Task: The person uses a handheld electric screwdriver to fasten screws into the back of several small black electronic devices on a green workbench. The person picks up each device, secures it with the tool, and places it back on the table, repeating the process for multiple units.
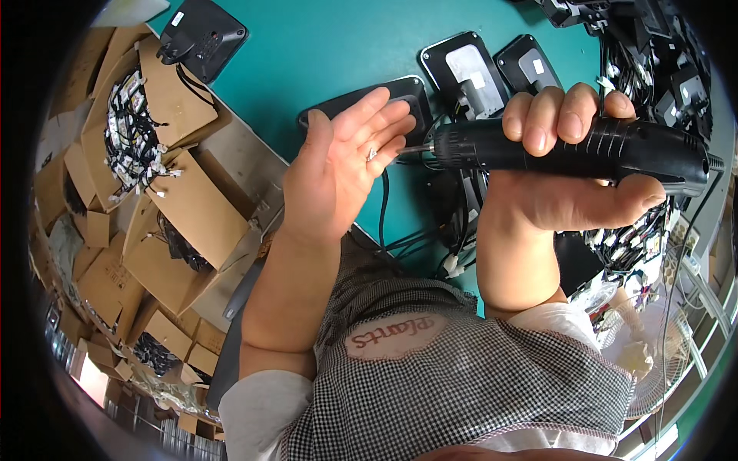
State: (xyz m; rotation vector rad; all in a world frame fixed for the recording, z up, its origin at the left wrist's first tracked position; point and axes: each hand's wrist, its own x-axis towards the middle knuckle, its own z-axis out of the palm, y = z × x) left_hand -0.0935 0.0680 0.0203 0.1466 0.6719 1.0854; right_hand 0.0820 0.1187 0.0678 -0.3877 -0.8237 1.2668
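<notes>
My right hand point(565, 165) grips a black electric screwdriver point(615, 150) held level, its metal bit pointing left. My left hand point(342, 165) is raised with the palm up and fingers spread. A tiny screw point(372, 154) rests on its fingers, right at the tip of the bit. Below the hands, on the teal table point(307, 54), lie several black flat device housings point(463, 73) with cables, one partly hidden behind my left hand.
Open cardboard boxes point(181, 223) holding bundled black-and-white cables stand to the left. Another black housing point(201, 34) lies at the table's far left. More black parts and cables point(661, 69) pile up at the right. A white fan point(653, 346) stands at the lower right.
</notes>
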